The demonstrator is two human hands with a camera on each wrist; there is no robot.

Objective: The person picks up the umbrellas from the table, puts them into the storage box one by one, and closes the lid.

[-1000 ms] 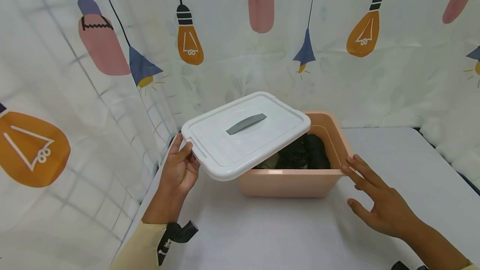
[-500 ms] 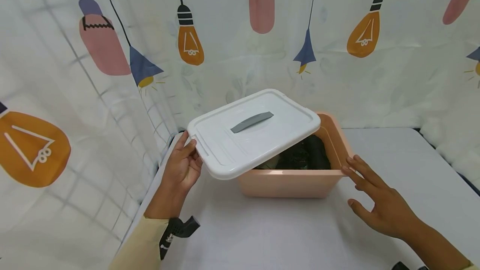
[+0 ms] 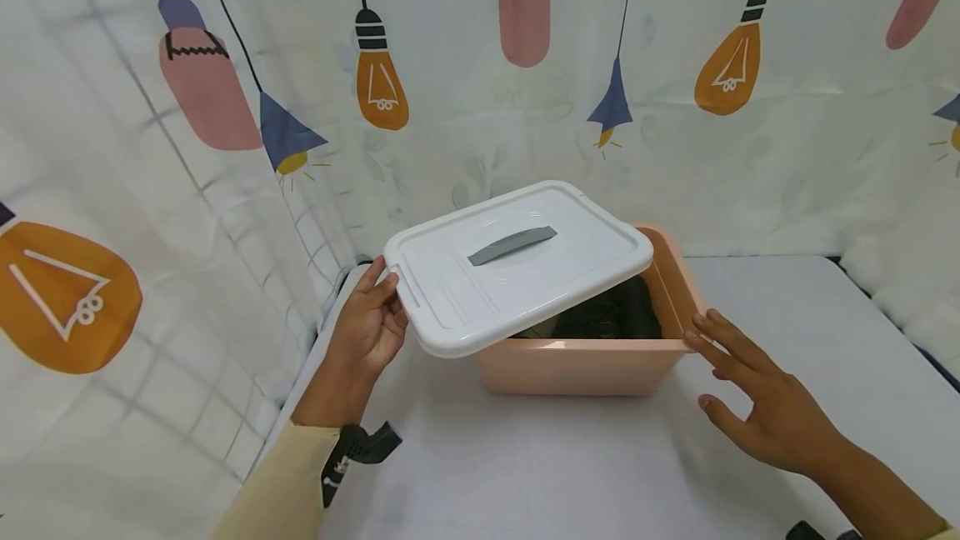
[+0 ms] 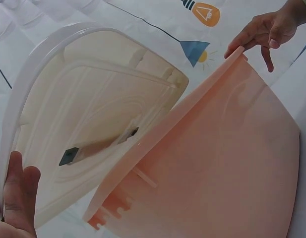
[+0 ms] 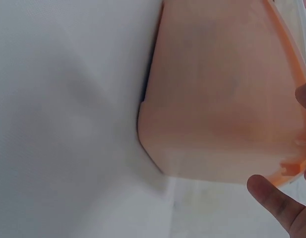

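A white lid (image 3: 517, 261) with a grey handle (image 3: 512, 245) tilts above a peach plastic bin (image 3: 577, 369), covering its left and middle part. My left hand (image 3: 367, 327) grips the lid's left edge, thumb on top and fingers beneath. The lid's pale underside (image 4: 98, 99) shows in the left wrist view. At the bin's front right corner my right hand (image 3: 772, 407) touches the rim with its fingertips, fingers nearly straight and spread. Dark bundled items (image 3: 618, 311) lie inside the bin; the lid hides part of them.
The bin stands on a table with a white cover (image 3: 570, 465). Behind it hangs a white curtain (image 3: 465, 107) printed with lamps and bulbs, and the curtain continues along the left side. A black device (image 3: 363, 444) is strapped to the left wrist.
The lid has shifted right over the bin with my left hand, covering more of the dark items. My right hand has barely moved at the corner.
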